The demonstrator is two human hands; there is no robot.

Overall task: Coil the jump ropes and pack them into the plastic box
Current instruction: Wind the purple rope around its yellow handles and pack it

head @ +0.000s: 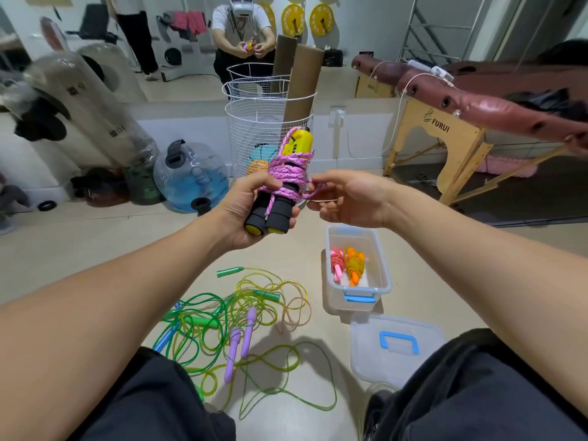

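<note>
Left grip (pixel 251 208) clasps 2 black foam handles (pixel 273 214) wound with pink braided cord (pixel 288 170); right grip (pixel 343 198) apparently pinches the cord's tail, which could slip and unwind the coil.

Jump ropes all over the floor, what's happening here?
A person is bundling ropes. The left hand grips the black foam handles of a pink braided rope wound around them, while the right hand pinches its loose end. Two coiled ropes already sit in the open plastic box; its lid lies beside it. Green, yellow and purple-handled ropes remain tangled on the floor.
</note>
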